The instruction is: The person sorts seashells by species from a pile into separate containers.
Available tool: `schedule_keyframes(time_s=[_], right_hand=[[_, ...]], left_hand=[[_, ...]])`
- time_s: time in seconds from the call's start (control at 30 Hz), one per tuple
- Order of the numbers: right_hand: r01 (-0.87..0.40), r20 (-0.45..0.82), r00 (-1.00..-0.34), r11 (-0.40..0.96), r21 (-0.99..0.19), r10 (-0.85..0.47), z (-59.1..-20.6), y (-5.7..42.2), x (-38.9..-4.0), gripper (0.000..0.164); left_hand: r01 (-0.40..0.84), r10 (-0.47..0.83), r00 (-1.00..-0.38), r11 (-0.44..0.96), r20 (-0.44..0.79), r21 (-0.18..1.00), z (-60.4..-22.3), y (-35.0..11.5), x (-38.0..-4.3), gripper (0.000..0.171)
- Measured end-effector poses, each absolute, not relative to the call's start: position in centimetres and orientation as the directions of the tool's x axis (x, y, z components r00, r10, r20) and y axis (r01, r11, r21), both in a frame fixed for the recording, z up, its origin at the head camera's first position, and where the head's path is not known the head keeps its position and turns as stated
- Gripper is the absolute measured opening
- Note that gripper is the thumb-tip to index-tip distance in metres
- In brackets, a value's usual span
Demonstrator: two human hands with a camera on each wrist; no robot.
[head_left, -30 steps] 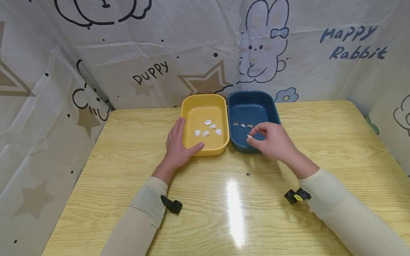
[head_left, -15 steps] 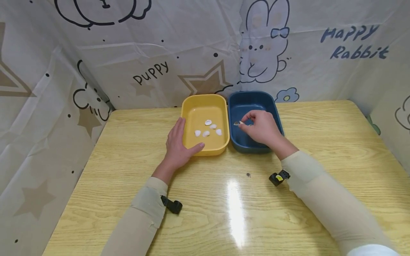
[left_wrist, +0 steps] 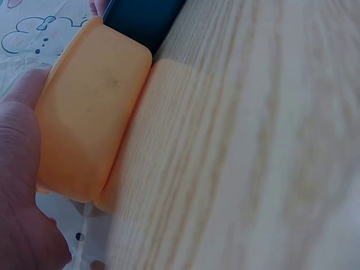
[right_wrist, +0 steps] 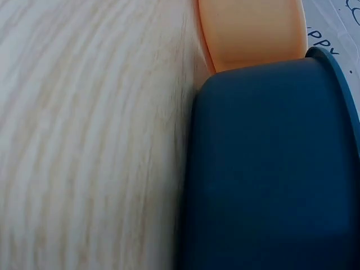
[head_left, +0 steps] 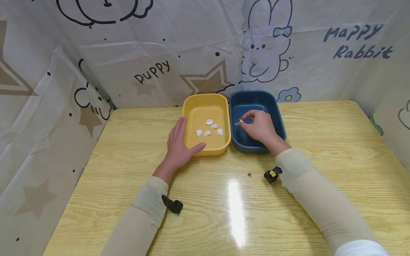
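Note:
In the head view my right hand [head_left: 260, 127] reaches into the blue tray [head_left: 256, 148], pinching a small pale seashell [head_left: 240, 121] between thumb and forefinger. A small brownish shell [head_left: 237, 123] lies right beside the fingertips, near the tray's left wall. The hand covers part of the tray floor. My left hand [head_left: 178, 145] rests against the left side of the yellow tray [head_left: 226, 140], its fingers straight along the wall and its thumb over the front rim. Several white seashells [head_left: 207, 133] lie inside that tray.
Both trays stand side by side at the back of the wooden table [head_left: 205, 199], close to a printed cloth backdrop [head_left: 198, 46]. In the right wrist view the blue tray's outer wall [right_wrist: 270, 169] fills much of the picture. A dark spot [head_left: 249, 175] marks the tabletop.
My right hand has moved left and farther back within the blue tray, carrying the pinched shell to the brownish one. The left hand has stayed on the yellow tray.

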State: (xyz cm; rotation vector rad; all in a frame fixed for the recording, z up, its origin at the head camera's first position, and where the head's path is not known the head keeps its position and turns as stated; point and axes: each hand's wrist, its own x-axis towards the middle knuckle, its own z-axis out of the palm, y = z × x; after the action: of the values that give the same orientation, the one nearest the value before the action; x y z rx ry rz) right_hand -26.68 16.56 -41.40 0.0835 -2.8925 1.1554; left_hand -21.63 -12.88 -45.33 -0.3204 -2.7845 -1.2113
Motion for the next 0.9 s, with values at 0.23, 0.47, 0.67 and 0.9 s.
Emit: schedule_keyframes(time_s=[0.23, 0.47, 0.67, 0.9], right_hand=[[-0.055, 0.051, -0.998, 0.709, -0.703, -0.027, -41.6, 16.8, -26.9, 0.022], [-0.051, 0.072, -0.997, 0.694, -0.718, 0.001, -41.2, 16.8, -26.7, 0.021], [-0.064, 0.09, -0.996, 0.693, -0.718, 0.002, -40.1, 16.8, -25.7, 0.022], [-0.118, 0.118, -0.992, 0.673, -0.73, -0.046, -38.8, 16.6, -23.7, 0.025]], left_hand=[[0.235, 0.161, -0.972, 0.656, 0.171, 0.717, -45.3, -12.8, -21.8, 0.109], [0.237, 0.162, -0.971, 0.658, 0.173, 0.715, -45.3, -12.7, -21.7, 0.11], [0.232, 0.163, -0.973, 0.659, 0.164, 0.715, -45.3, -12.7, -21.6, 0.111], [0.229, 0.156, -0.973, 0.657, 0.167, 0.719, -45.3, -12.8, -21.6, 0.11]])
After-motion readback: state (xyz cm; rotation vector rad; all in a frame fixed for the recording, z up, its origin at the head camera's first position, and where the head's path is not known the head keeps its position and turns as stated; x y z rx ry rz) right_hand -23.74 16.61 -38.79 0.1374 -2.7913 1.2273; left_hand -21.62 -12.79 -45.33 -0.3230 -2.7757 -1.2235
